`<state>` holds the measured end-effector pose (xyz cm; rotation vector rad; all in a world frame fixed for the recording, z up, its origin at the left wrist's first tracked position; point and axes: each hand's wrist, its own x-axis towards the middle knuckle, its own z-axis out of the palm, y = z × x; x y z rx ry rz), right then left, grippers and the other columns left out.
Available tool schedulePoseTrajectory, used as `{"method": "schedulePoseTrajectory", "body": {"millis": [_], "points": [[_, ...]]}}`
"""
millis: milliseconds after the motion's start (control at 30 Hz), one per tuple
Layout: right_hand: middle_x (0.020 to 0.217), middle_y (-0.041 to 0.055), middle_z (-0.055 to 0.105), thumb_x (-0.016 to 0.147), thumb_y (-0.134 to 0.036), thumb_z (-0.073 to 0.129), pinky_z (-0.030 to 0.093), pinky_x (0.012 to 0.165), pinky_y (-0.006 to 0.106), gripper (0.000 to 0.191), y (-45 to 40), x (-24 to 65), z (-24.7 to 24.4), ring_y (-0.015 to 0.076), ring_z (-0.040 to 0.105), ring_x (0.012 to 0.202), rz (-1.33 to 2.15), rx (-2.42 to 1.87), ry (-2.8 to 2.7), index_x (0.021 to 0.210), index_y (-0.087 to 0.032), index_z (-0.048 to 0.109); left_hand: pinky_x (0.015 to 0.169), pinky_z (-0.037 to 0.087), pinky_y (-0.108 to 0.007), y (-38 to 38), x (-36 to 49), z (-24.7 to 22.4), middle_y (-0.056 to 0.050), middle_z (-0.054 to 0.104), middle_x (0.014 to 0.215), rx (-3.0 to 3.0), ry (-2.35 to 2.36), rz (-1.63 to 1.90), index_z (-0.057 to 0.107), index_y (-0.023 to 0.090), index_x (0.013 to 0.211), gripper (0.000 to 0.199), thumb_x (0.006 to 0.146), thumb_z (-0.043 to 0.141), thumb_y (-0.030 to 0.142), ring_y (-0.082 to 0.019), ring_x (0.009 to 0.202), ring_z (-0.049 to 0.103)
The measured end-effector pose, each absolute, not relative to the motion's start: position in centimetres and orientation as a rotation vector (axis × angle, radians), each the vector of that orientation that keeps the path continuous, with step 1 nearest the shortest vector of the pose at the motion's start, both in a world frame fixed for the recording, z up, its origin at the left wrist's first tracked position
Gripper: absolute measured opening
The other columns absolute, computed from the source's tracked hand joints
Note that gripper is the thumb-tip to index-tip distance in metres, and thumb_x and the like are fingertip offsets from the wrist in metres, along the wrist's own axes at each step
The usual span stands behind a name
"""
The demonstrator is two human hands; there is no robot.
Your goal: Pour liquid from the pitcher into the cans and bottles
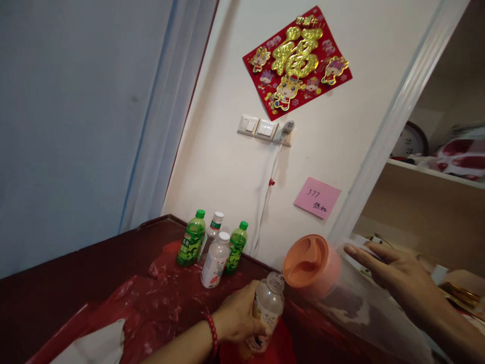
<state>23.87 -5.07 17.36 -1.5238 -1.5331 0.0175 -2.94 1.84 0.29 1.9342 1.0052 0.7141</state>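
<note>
at a dark red tabletop (pixel 151 237) before a pale wall (pixel 215 136), a clear bottle (pixel 268 308) is gripped about its side by the closed left hand (pixel 240 313), while a translucent jug (pixel 359 298) is held tipped by its handle in the partly curled right hand (pixel 397 273), the rim of its orange lid (pixel 307 260) brought close to the bottle's open mouth. beyond them, two green bottles (pixel 191 240) and two white-capped bottles (pixel 215 263) are grouped near the wall, where a pink note (pixel 317 197), switches (pixel 248 125) and a red decoration (pixel 297 60) are mounted.
</note>
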Motion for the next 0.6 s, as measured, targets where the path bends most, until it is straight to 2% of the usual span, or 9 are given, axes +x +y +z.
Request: {"method": "schedulePoseTrajectory", "body": {"millis": [100,600], "points": [[0.060,-0.0024,0.037,0.076,-0.076,0.068,0.024,0.053,0.027,0.059,-4.9,24.3,17.4,0.0147,0.036,0.056,0.062,-1.583,-1.550,0.065,-0.019,0.058,0.092,0.049,-0.036,1.9,-2.9,0.2,-0.004,0.072,0.118,1.940,1.007,0.714,0.061,0.024,0.116,0.064,0.058,0.087,0.023,-0.031,0.107,0.065],[0.061,-0.0019,0.037,0.081,-0.081,0.063,0.024,0.052,0.027,0.065,-4.6,25.2,17.4,0.0148,0.036,0.056,0.037,-1.591,-1.616,0.062,-0.020,0.050,0.093,0.049,-0.034,2.1,-3.1,0.0,-0.003,0.070,0.120,1.957,0.958,0.706,0.059,0.025,0.116,0.060,0.062,0.084,0.026,-0.028,0.109,0.063]]}}
